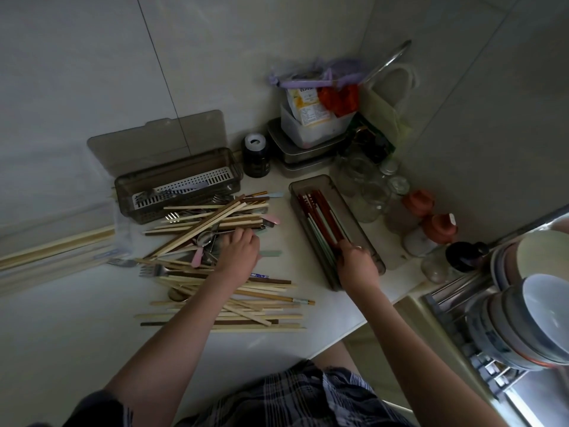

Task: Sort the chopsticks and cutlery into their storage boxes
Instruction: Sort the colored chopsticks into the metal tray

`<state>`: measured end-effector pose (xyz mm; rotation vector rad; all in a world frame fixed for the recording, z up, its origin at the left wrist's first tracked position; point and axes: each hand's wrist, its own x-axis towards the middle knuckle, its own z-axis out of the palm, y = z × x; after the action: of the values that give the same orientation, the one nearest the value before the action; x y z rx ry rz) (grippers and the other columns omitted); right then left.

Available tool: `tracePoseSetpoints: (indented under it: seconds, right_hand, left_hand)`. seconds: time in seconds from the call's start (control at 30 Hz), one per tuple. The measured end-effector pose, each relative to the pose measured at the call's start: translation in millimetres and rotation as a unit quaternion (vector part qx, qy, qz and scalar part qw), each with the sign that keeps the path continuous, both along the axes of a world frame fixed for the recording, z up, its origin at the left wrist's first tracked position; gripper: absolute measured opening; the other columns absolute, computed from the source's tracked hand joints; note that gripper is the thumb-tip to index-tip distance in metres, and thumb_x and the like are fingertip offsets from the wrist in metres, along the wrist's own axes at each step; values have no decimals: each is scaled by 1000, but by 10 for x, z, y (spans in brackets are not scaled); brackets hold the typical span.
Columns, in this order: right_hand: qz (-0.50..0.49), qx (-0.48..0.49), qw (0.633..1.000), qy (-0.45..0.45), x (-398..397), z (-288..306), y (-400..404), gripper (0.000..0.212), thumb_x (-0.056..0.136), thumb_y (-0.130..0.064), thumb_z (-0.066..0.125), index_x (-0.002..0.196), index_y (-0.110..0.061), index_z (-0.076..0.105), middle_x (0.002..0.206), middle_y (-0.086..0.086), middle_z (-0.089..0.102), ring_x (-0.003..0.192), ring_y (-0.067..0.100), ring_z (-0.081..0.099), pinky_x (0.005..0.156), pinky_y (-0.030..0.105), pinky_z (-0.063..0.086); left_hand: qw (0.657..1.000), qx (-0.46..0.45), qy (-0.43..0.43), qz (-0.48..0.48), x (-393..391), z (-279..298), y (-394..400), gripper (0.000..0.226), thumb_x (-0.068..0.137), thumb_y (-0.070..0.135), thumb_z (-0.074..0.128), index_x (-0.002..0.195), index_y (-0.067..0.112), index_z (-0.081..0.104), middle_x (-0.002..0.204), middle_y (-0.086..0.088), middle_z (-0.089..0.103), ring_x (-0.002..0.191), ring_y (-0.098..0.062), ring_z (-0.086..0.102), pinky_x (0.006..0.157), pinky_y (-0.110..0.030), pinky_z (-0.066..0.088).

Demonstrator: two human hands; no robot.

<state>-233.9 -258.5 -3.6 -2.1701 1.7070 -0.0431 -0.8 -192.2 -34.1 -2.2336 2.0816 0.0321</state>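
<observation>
Dim kitchen corner: pale tiled walls (215, 57) meet above a white countertop (77, 318), with a metal dish rack (462, 318) at right.

We reach both bare forearms forward; our left hand (238, 251) lies palm-down with fingers curled, our right hand (357, 261) closed, knuckles up.

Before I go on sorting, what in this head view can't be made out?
- Left hand: fingers curl into the pile of chopsticks, hiding what they touch.
- Right hand: covers the near end of the red chopsticks in the narrow box; grip unclear.
- Lidded box: dim; cutlery inside indistinct.
- Bowls: cut off by the right edge.
</observation>
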Motion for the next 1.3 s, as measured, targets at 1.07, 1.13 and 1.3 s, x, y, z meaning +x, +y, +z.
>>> tracePoseSetpoints:
  seconds: [1.07, 1.13, 1.3]
  right_hand:
    - [82, -107, 955, -263, 280, 215, 148, 18, 92, -15, 57, 104, -16, 71, 102, -3, 70, 92, 8, 61, 80, 10, 41]
    - [69, -143, 955, -251, 151, 224, 99, 16, 92, -12, 57, 102, -15, 70, 99, -1, 70, 89, 14, 62, 78, 24, 49]
    - [-119, -164, 942, -268, -189, 186, 15, 18, 93, -7, 53, 105, -9, 66, 76, 6, 65, 64, 22, 57, 56, 30, 43]
  left_hand:
    - [961, -173, 189, -105, -127, 269, 85, 15, 73, 2, 73, 74, 7, 58, 63, -7, 58, 55, -24, 57, 48, -26, 40]
    - [959, -187, 198, -79, -71, 232, 122, 8, 79, 6, 69, 80, 7, 61, 68, -8, 62, 60, -24, 60, 52, -29, 47]
    - [962, -177, 208, -11, 33, 197, 219, 21, 91, 9, 51, 111, 8, 57, 99, -9, 66, 92, -23, 62, 79, -37, 52]
